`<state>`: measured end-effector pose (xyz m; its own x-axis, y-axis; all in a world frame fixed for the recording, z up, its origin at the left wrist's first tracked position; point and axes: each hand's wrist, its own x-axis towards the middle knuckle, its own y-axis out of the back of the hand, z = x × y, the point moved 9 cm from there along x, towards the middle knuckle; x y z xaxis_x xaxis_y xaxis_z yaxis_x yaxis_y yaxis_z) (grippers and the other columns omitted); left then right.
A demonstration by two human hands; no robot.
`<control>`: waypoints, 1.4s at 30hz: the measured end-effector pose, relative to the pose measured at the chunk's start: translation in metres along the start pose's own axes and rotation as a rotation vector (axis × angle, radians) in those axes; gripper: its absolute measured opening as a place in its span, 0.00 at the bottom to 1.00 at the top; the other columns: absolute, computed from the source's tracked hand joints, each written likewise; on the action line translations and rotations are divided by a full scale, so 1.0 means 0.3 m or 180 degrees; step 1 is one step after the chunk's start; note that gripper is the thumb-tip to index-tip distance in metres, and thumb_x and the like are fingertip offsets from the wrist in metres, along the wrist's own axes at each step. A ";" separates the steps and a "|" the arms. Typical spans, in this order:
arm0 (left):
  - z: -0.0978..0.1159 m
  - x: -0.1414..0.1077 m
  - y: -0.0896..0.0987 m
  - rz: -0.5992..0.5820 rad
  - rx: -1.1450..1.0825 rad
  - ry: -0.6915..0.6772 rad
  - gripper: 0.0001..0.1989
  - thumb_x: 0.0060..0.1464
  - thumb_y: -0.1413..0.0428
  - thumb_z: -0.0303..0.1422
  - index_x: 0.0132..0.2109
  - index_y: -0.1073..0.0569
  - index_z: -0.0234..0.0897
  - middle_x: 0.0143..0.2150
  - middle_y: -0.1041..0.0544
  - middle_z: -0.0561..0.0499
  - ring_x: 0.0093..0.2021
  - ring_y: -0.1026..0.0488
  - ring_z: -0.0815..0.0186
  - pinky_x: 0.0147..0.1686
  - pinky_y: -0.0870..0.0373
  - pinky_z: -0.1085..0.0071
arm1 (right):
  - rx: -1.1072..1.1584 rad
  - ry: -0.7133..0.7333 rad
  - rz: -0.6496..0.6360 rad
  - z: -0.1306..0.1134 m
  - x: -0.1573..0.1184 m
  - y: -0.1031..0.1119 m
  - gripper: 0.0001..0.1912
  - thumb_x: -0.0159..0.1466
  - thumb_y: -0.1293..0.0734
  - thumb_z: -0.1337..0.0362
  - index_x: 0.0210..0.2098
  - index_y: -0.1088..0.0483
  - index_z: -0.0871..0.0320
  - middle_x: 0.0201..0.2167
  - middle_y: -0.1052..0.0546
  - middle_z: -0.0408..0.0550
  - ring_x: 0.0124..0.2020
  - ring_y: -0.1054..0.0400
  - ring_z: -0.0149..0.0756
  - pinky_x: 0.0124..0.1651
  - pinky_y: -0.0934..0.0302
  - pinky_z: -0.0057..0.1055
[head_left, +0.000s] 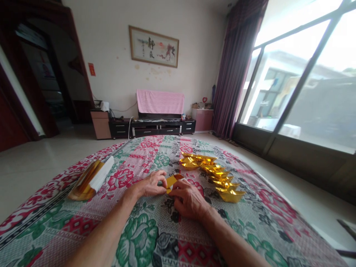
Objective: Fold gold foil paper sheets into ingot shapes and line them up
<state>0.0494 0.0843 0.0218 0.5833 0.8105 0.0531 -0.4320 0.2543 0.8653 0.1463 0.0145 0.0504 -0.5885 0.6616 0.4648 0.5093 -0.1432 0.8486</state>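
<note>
1. Nearest the camera, the left forearm [108, 222] and right forearm [229, 231] reach in from the lower edge over a cloth-covered table [137, 237], its cloth patterned with red, green and black flowers
2. The folded paper [171, 181], gold with a small white patch showing, is between the two hands, near the middle of the table
3. The left hand [154, 183] has its thumb and fingers pinching the left side of that paper
4. The right hand [189, 198] pinches its right side with bent fingers, which hide part of it
5. To the right of the hands, shiny gold paper boats [230, 194] stand in a slanting row, overlapping one another, with several bunched together at the far end
6. Well to the left lies a stack of paper [90, 181], gold and brown, with a white sheet [102, 173] along its right side
7. Beyond the table, a pink cloth [160, 101] hangs above a low black cabinet [155, 130], and a framed picture [154, 46] is on the wall
8. A purple curtain [237, 70] hangs beside the large window [303, 81] on the right
</note>
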 end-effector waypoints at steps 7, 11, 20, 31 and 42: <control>0.000 0.014 0.025 0.0308 0.0019 -0.0030 0.06 0.44 0.45 0.34 0.31 0.26 0.40 0.55 0.35 0.53 0.54 0.37 0.62 0.56 0.44 0.68 | -0.0228 -0.0194 -0.0034 0.003 0.015 -0.019 0.11 0.54 0.40 0.73 0.31 0.28 0.56 0.32 0.30 0.46 0.35 0.37 0.32 0.39 0.44 0.27; 0.016 0.023 0.044 0.0579 0.0171 -0.0121 0.06 0.42 0.44 0.31 0.32 0.26 0.40 0.55 0.35 0.52 0.54 0.37 0.60 0.55 0.43 0.67 | -0.0525 -0.0396 -0.0062 -0.019 0.026 -0.031 0.09 0.55 0.41 0.72 0.28 0.30 0.58 0.29 0.31 0.47 0.33 0.37 0.32 0.36 0.46 0.26; 0.034 0.018 0.080 0.1111 0.0542 -0.0022 0.08 0.44 0.48 0.28 0.33 0.27 0.38 0.35 0.28 0.51 0.36 0.31 0.67 0.37 0.35 0.73 | -0.0331 -0.0347 0.0261 -0.001 0.047 0.046 0.12 0.54 0.41 0.74 0.33 0.30 0.57 0.31 0.29 0.45 0.37 0.37 0.33 0.42 0.47 0.28; 0.034 0.019 0.040 0.0539 0.0262 0.0358 0.09 0.43 0.48 0.31 0.32 0.24 0.39 0.23 0.26 0.55 0.25 0.32 0.69 0.25 0.41 0.76 | -0.0482 -0.1367 0.0413 0.180 -0.003 0.052 0.08 0.58 0.42 0.68 0.33 0.31 0.57 0.33 0.30 0.47 0.32 0.35 0.31 0.34 0.48 0.25; 0.004 0.016 0.089 0.1086 0.0941 0.0463 0.08 0.48 0.48 0.32 0.36 0.26 0.40 0.32 0.26 0.51 0.31 0.31 0.68 0.32 0.39 0.75 | 0.0204 -0.0721 0.0032 0.119 0.019 0.027 0.11 0.50 0.41 0.74 0.28 0.29 0.58 0.26 0.30 0.44 0.28 0.38 0.29 0.32 0.48 0.23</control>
<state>0.0415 0.0943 0.0459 0.3305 0.8926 0.3068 -0.3554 -0.1834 0.9165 0.1695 0.0435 0.0509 -0.4309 0.8097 0.3984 0.5573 -0.1084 0.8232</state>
